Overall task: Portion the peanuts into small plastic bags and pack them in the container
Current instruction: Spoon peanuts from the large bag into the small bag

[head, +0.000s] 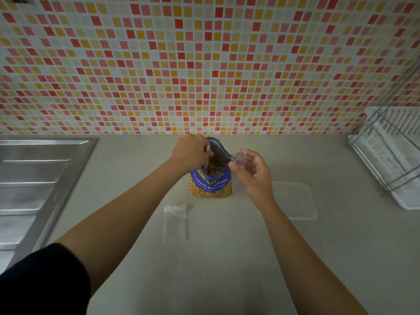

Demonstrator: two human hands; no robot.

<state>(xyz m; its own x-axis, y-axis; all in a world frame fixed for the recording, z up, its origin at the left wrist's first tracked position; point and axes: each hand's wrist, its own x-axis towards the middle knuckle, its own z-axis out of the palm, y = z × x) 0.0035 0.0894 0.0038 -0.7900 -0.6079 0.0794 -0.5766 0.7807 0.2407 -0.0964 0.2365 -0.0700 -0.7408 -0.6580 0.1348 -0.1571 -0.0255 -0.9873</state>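
A blue and yellow bag of salted peanuts point(211, 184) stands upright and open on the counter near the tiled wall. My left hand point(192, 151) grips a white spoon handle point(206, 163) that dips into the bag's mouth. Just right of the bag's opening, my right hand point(252, 171) pinches a small clear plastic bag point(241, 159). More small clear bags point(175, 220) lie flat on the counter in front of the peanut bag. A clear plastic container point(295, 201) sits on the counter to the right, partly behind my right wrist.
A steel sink drainboard point(38, 183) fills the left side. A white dish rack point(391, 155) with a wire frame stands at the far right. The grey counter point(227, 258) stretches toward me between my arms.
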